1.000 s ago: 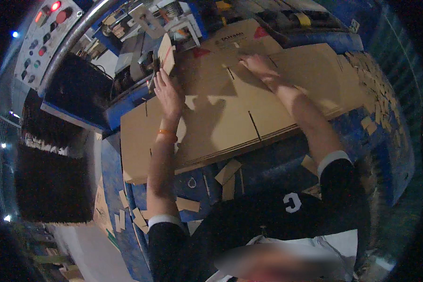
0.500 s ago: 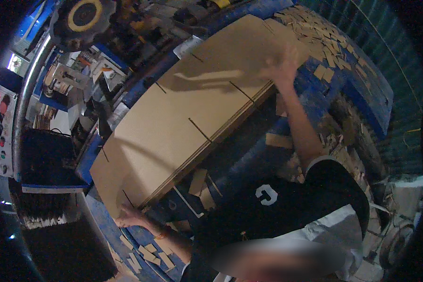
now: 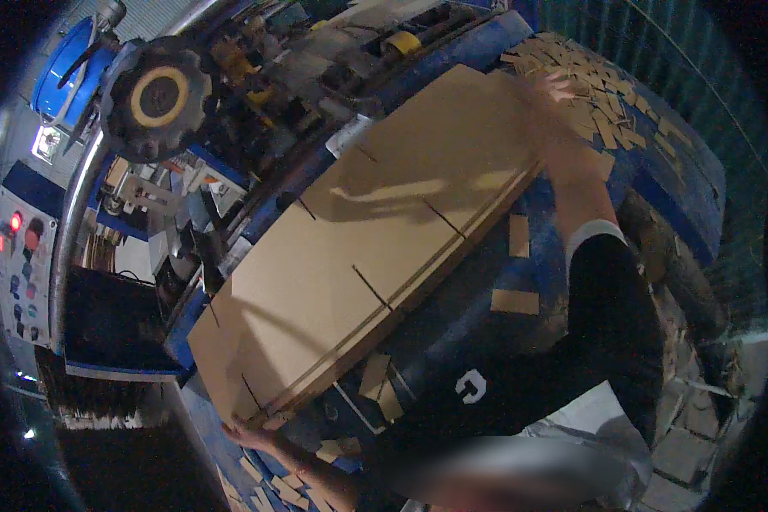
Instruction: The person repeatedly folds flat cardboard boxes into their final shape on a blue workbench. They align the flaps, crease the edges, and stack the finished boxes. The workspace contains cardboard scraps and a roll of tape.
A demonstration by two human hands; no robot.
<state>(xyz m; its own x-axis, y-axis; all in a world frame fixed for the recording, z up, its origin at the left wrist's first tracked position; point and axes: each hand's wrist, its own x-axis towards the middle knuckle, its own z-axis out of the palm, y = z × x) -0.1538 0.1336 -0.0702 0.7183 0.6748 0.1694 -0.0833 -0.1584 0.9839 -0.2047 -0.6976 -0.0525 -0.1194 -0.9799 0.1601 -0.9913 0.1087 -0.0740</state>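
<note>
A stack of long brown cardboard sheets with narrow slots cut into both long sides lies slantwise in front of me. At its lower left corner my left hand grips the end edge, its fingers partly hidden by the stack. My right hand is at the far right end, with fingers spread, reaching past the edge; part of it is blurred. The near long side shows the sheets' layered edges. A shadow of my arm falls across the top sheet.
Beyond the stack stands a machine with a dark scalloped handwheel. A control panel with a lit red lamp is on the left. Many small cardboard offcuts lie on the blue table at the right; more offcuts lie at lower left.
My right hand has moved from the top sheet near the right end outward to that end. The stack's layers look more evenly lined up. The whole view has shifted slightly.
</note>
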